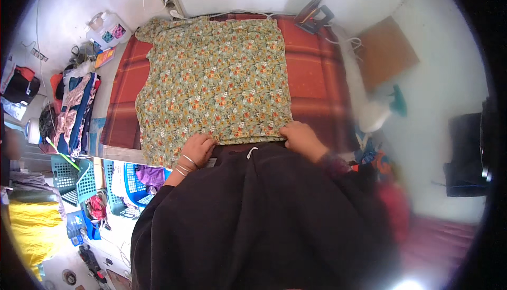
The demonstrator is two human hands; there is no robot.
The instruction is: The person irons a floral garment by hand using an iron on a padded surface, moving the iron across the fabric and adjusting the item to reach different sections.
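Observation:
A green garment with a small floral print (218, 80) lies spread out over a red plaid blanket (313, 72) on the table before me. My left hand (199, 149), with bangles at the wrist, pinches its near edge left of the middle. At the garment's near right corner, my right hand (303, 139) grips the same edge between thumb and fingers. That edge looks slightly turned up between the two hands. Some cloth to the left of my left hand hangs over the table's front edge.
A clothes iron (315, 14) stands on its heel at the back right, its cord trailing. A spray bottle (382, 111) is on the right. At the left are a jug (107, 30) and a pile of folded clothes (75, 111). Plastic baskets (73, 181) stand below. A power strip (172, 2) hangs behind.

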